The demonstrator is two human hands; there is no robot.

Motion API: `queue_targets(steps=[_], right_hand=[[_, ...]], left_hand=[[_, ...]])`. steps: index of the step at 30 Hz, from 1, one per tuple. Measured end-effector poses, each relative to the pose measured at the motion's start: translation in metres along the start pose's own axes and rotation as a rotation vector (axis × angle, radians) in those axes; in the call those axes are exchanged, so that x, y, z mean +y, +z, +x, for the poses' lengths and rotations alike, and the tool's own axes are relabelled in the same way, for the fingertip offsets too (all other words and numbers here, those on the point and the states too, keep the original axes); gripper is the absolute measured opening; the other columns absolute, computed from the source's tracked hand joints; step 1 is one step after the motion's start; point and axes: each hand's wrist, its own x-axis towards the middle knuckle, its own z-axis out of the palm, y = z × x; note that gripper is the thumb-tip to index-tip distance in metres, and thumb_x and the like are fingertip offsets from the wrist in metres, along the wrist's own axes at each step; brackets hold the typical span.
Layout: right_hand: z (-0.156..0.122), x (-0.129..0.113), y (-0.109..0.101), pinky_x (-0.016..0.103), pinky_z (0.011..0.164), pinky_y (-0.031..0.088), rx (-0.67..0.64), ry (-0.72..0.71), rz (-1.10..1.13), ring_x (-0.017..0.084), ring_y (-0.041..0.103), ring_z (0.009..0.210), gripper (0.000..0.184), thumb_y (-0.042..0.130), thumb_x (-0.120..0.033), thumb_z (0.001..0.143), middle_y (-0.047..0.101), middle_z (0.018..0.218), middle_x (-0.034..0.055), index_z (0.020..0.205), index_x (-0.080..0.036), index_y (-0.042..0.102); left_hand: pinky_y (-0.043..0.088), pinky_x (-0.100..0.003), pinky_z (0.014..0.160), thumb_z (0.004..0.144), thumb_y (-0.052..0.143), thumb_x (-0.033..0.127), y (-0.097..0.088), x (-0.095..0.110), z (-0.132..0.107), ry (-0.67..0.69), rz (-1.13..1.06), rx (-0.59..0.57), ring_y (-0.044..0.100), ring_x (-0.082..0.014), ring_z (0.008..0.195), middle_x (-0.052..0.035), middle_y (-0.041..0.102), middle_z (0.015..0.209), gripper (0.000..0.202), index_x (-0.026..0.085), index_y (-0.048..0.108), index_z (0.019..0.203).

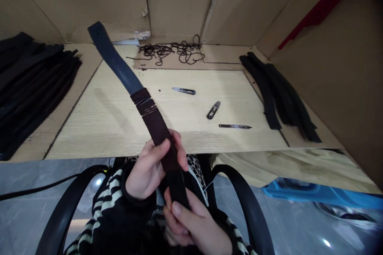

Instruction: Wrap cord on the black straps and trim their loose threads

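Note:
A long, slightly curved black strip point(119, 65) slants up over the table from my lap, with a small hole near its far end. Dark brown cord wrapping point(155, 121) covers its middle, and a few turns near the upper end look spaced apart. Around the lower wrapped part, my left hand point(149, 165) is closed, thumb on top and fingers on the far side. My right hand point(191, 219) grips the bare near end. Beyond the strip lie two pairs of thread snips, one pair point(183, 91) farther back and another pair point(213, 110) closer, beside a thin pointed blade point(235, 126).
Tangled dark cord point(173, 51) lies along the back of the table point(98, 127). Dark strips are piled at left point(32, 87), with several more at right point(278, 95). Cardboard walls point(179, 8) enclose the back and right. Black chair armrests point(242, 199) flank my lap.

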Motion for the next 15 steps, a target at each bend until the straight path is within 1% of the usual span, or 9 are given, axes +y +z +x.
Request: queue_targets(steps=[1,2,3,5,7,10,15], right_hand=[[0.0,-0.001,0.0,0.014,0.038,0.023,0.032,-0.003,-0.031,0.0,0.025,0.036,0.036,0.061,-0.049,0.088,0.037,0.053,-0.012,0.083,-0.019,0.041],[-0.001,-0.002,-0.001,0.014,0.038,0.022,0.061,-0.003,-0.061,0.0,0.024,0.036,0.037,0.061,-0.05,0.087,0.037,0.054,-0.0117,0.083,-0.018,0.041],[-0.001,-0.002,-0.001,0.015,0.038,0.021,0.081,0.002,-0.084,0.0,0.024,0.037,0.038,0.061,-0.051,0.087,0.037,0.054,-0.0116,0.083,-0.018,0.042],[-0.001,-0.002,-0.003,0.015,0.037,0.019,0.109,0.014,-0.116,0.0,0.024,0.038,0.038,0.061,-0.052,0.087,0.036,0.054,-0.0114,0.084,-0.018,0.042],[0.0,-0.002,-0.004,0.014,0.037,0.019,0.125,0.022,-0.136,0.0,0.024,0.038,0.038,0.06,-0.052,0.087,0.036,0.054,-0.0112,0.086,-0.018,0.043],[0.001,-0.002,-0.006,0.014,0.036,0.018,0.125,0.028,-0.134,0.0,0.023,0.038,0.036,0.059,-0.051,0.088,0.037,0.055,-0.0115,0.088,-0.018,0.043],[0.004,-0.001,-0.006,0.015,0.037,0.017,0.086,0.03,-0.114,0.0,0.023,0.038,0.038,0.062,-0.051,0.086,0.036,0.055,-0.0116,0.086,-0.019,0.041]], left_hand=[[0.051,-0.02,0.064,0.081,0.069,0.039,-0.002,-0.001,-0.001,0.021,0.098,0.059,0.064,-0.0131,0.066,-0.0029,0.068,0.07,0.023,0.017,0.066,0.086],[0.052,-0.021,0.068,0.081,0.069,0.039,-0.003,-0.002,-0.002,0.04,0.183,0.127,0.066,-0.0148,0.072,-0.0048,0.071,0.075,0.024,0.016,0.069,0.086],[0.054,-0.021,0.07,0.081,0.07,0.039,-0.004,-0.002,-0.003,0.058,0.249,0.194,0.067,-0.015,0.073,-0.005,0.073,0.076,0.024,0.016,0.071,0.083],[0.055,-0.021,0.067,0.079,0.072,0.04,-0.007,-0.002,-0.004,0.081,0.327,0.308,0.067,-0.0142,0.068,-0.0037,0.073,0.073,0.025,0.015,0.073,0.076],[0.054,-0.019,0.061,0.076,0.074,0.04,-0.009,-0.001,-0.004,0.094,0.37,0.377,0.066,-0.013,0.062,-0.0027,0.072,0.067,0.026,0.015,0.073,0.072],[0.054,-0.018,0.058,0.074,0.076,0.04,-0.01,0.002,-0.002,0.093,0.372,0.4,0.065,-0.0127,0.061,-0.0031,0.071,0.065,0.026,0.015,0.073,0.069],[0.055,-0.017,0.063,0.076,0.075,0.037,-0.008,0.008,-0.001,0.112,0.346,0.357,0.067,-0.0128,0.066,-0.0033,0.073,0.068,0.023,0.015,0.074,0.071]])
